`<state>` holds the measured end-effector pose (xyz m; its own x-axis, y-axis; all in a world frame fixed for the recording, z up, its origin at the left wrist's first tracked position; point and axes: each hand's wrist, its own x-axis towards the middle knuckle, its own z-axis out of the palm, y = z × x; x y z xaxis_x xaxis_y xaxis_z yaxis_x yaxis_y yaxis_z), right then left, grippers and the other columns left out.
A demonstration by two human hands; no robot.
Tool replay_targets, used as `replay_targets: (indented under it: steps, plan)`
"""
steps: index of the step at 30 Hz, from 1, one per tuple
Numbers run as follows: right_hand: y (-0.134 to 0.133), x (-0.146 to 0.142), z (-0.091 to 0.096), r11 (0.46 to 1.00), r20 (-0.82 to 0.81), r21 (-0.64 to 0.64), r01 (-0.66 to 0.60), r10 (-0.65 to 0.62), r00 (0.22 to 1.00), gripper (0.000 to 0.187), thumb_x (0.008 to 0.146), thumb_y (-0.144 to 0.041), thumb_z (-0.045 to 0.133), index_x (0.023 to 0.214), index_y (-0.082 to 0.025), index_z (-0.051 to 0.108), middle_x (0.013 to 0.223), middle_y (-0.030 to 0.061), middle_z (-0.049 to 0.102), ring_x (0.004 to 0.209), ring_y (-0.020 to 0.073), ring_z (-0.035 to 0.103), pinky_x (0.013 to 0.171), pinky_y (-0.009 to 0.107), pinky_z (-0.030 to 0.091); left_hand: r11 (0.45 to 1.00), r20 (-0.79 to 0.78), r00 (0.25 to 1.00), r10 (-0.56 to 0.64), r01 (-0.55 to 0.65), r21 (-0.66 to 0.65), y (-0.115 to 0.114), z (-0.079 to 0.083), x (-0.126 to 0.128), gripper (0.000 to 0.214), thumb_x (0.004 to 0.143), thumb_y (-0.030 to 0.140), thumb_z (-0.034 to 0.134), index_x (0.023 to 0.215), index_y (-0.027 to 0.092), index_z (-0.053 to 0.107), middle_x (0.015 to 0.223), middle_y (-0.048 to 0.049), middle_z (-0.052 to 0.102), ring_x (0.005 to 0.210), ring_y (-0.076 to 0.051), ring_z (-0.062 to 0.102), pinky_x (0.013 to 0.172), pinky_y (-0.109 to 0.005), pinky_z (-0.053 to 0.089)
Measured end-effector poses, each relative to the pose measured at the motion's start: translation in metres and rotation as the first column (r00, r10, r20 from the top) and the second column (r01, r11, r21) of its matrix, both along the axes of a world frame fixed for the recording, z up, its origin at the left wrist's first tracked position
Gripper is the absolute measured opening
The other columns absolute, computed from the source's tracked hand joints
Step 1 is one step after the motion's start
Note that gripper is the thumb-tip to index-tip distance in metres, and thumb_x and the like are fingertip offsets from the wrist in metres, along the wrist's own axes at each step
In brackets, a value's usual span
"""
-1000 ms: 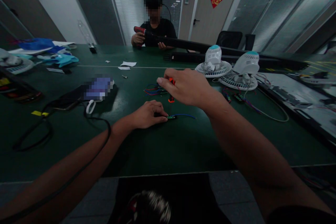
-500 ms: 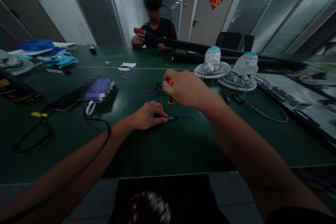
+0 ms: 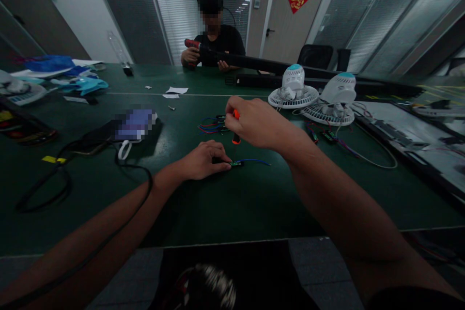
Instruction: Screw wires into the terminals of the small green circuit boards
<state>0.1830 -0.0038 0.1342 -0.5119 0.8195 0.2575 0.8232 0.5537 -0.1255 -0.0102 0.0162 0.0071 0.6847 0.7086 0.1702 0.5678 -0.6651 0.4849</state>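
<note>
My left hand (image 3: 201, 159) lies on the green table (image 3: 225, 203), fingers pressed together on a small green circuit board (image 3: 237, 163) with a blue wire (image 3: 256, 161) trailing right. My right hand (image 3: 254, 122) hovers just above and behind it, closed around an orange-and-black screwdriver (image 3: 236, 128) held upright, tip pointing down toward the table. A bundle of red and blue wires (image 3: 210, 126) lies just beyond the hands.
Two small white fans (image 3: 292, 88) (image 3: 336, 99) lie at the right with loose wires and boards (image 3: 329, 135). A person across the table holds a red power tool (image 3: 192, 44) against a long black bar (image 3: 290, 65). A black cable (image 3: 72, 174), blue cloth (image 3: 80, 83) and paper scraps (image 3: 177, 90) lie left.
My right hand has closed its outstretched finger into a fist round the screwdriver and shifted slightly right. The left hand stays on the board.
</note>
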Motion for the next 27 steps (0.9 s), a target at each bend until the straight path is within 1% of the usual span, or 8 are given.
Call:
replay_targets:
  steps: [8,13,16,20,21,23,25,27]
  plan:
    - [-0.0021,0.0009,0.0015,1.0,0.029,-0.004,-0.006,0.006,1.0,0.033,0.099,-0.023,0.042,0.118,-0.011,0.066,0.111,0.0142,0.076,0.094,0.0266,0.069,0.072,0.035,0.035,1.0,0.004,1.0,0.008,-0.008,-0.001,-0.0001,-0.0008,0.0005,0.016,0.092,0.034,0.07,0.097,0.022,0.079,0.097,-0.0033,0.07,0.098,-0.02,0.064,0.093,-0.035,0.047]
    - [-0.0016,0.0014,0.0026,1.0,0.006,-0.021,-0.012,0.012,1.0,0.034,0.098,-0.024,0.043,0.119,-0.011,0.066,0.111,0.0147,0.076,0.095,0.027,0.068,0.073,0.035,0.036,1.0,0.003,1.0,0.004,-0.004,-0.01,0.0001,-0.0003,0.0009,0.019,0.093,0.034,0.069,0.099,0.02,0.079,0.097,-0.0044,0.07,0.098,-0.021,0.064,0.092,-0.036,0.047]
    - [-0.0013,0.0018,0.0025,1.0,0.003,-0.027,-0.01,0.01,1.0,0.034,0.097,-0.024,0.043,0.119,-0.011,0.066,0.111,0.0151,0.076,0.094,0.0269,0.068,0.073,0.035,0.036,1.0,-0.003,1.0,0.002,-0.002,-0.005,-0.0001,-0.0005,0.0007,0.018,0.093,0.034,0.068,0.098,0.021,0.079,0.098,-0.0039,0.07,0.099,-0.021,0.064,0.091,-0.035,0.047]
    - [-0.0005,0.0017,0.0015,1.0,0.003,-0.013,-0.006,0.006,1.0,0.034,0.098,-0.027,0.042,0.116,-0.014,0.068,0.111,0.0139,0.076,0.094,0.027,0.068,0.072,0.034,0.036,1.0,-0.008,1.0,0.013,-0.013,-0.002,-0.0007,-0.0003,0.0006,0.016,0.093,0.035,0.069,0.098,0.023,0.079,0.098,-0.003,0.071,0.1,-0.021,0.063,0.091,-0.035,0.047]
    - [-0.0005,0.0017,0.0011,1.0,0.006,-0.003,0.009,-0.009,1.0,0.035,0.098,-0.03,0.042,0.116,-0.016,0.068,0.111,0.0133,0.077,0.094,0.0271,0.068,0.07,0.034,0.036,1.0,-0.006,1.0,0.014,-0.014,-0.002,-0.0007,-0.0002,0.0006,0.016,0.093,0.035,0.069,0.098,0.023,0.079,0.097,-0.0029,0.071,0.101,-0.021,0.063,0.091,-0.035,0.047]
    - [-0.0006,0.0018,0.0003,0.999,0.009,0.008,0.049,-0.049,0.999,0.039,0.102,-0.043,0.041,0.116,-0.02,0.069,0.109,0.0118,0.077,0.092,0.0272,0.068,0.068,0.032,0.035,1.0,-0.001,1.0,0.008,-0.008,0.0,-0.0007,-0.0001,0.0006,0.016,0.093,0.035,0.069,0.098,0.024,0.079,0.096,-0.0027,0.071,0.1,-0.021,0.063,0.093,-0.036,0.046]
    - [-0.0012,0.0018,-0.0004,0.997,0.001,0.029,0.069,-0.069,0.998,0.049,0.103,-0.058,0.037,0.114,-0.023,0.07,0.106,0.0104,0.077,0.092,0.027,0.068,0.068,0.032,0.035,1.0,0.007,1.0,0.004,-0.005,0.005,-0.0005,-0.0002,0.0005,0.016,0.093,0.035,0.069,0.098,0.024,0.079,0.096,-0.0026,0.071,0.1,-0.021,0.063,0.094,-0.037,0.046]
    - [-0.0019,0.0013,-0.001,0.996,-0.01,0.052,0.074,-0.074,0.997,0.06,0.103,-0.067,0.031,0.106,-0.023,0.072,0.101,0.0096,0.076,0.091,0.027,0.068,0.067,0.032,0.033,1.0,0.01,1.0,0.002,-0.002,0.006,-0.0003,-0.0004,0.0002,0.017,0.093,0.035,0.069,0.098,0.024,0.079,0.096,-0.0027,0.071,0.1,-0.021,0.064,0.095,-0.038,0.046]
